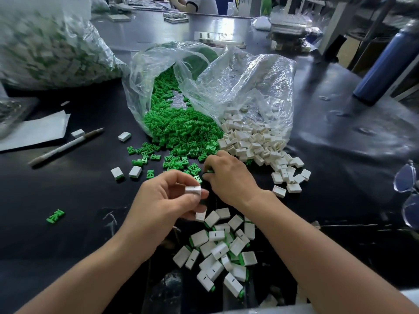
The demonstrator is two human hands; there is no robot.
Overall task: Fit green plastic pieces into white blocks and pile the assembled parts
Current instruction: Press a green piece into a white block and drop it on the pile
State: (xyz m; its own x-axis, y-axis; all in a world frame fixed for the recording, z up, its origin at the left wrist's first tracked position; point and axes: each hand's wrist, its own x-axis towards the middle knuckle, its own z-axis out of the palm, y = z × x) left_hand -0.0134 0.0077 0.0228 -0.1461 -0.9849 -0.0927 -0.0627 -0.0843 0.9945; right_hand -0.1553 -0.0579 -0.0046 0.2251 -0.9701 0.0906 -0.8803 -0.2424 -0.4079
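Mid-run. Left hand [167, 200] has its grip clamped on one white block [193, 190], held just above the counter [79, 200], no green fitted yet. Right hand [229, 175] has fingers curled down at the near edge of the green pieces [179, 130], grip apparently pinched on a green piece [209, 171]. The assembled pile [222, 248] lies near the body and is modest. Plenty left: big heaps of green, and white blocks [251, 141] spilling from bags. Judged early.
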